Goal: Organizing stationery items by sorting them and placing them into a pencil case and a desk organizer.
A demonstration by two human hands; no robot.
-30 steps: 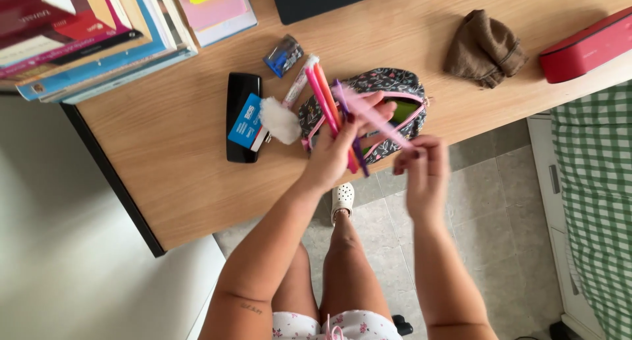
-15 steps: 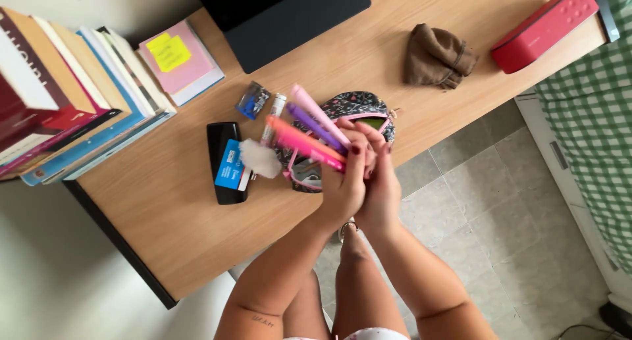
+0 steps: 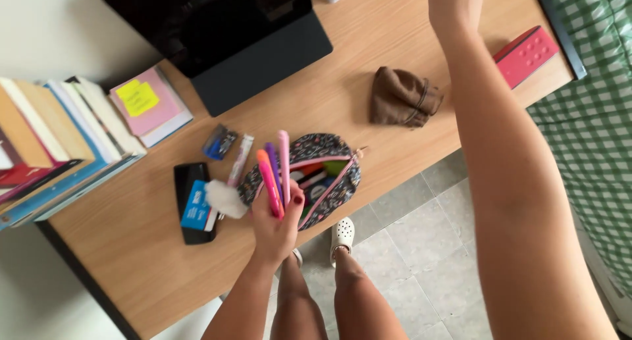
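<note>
While the left hand [image 3: 276, 225] grips markers [image 3: 274, 172] over the wooden desk [image 3: 131, 248], the right hand [image 3: 455, 4] reaches out, spread

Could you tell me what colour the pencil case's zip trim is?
Pink, on the pencil case; head view.

The right hand [image 3: 455, 3] runs off the top edge of the frame, so its fingers cannot be seen. The left hand [image 3: 278, 227] covers the lower ends of the markers [image 3: 273, 175]. At the left edge the books [image 3: 46, 142] are cut off. The laptop [image 3: 230, 30] is cropped at the top, and the red case [image 3: 526, 55] in the upper right sits partly behind the forearm.
</note>
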